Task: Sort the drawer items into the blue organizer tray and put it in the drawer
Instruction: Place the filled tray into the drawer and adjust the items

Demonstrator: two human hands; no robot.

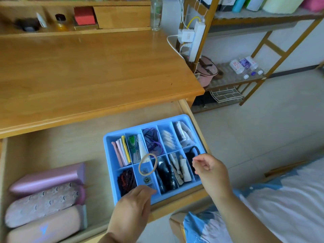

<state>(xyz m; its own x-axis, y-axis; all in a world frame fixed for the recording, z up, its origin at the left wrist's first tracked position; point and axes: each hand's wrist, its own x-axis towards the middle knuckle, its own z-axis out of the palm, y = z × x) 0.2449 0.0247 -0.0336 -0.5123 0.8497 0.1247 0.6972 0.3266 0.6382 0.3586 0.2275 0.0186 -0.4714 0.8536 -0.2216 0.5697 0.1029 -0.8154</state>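
Left hand (135, 199) fingers relaxed, grasping nothing, over near tray edge; right hand (210, 170) loosely curled, empty. Beige hair tie (147, 164) lies across dividers, unsorted. Blue organizer tray (112, 137) sits right in open drawer (57, 146), seemingly placed

tray (107, 146) in drawer (52, 148), right side | three cases (47, 204) at left

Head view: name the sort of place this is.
Probably a bedroom or dorm room: a wooden desk with an open drawer, a bed with white bedding beside it, and a shelf rack holding water bottles.
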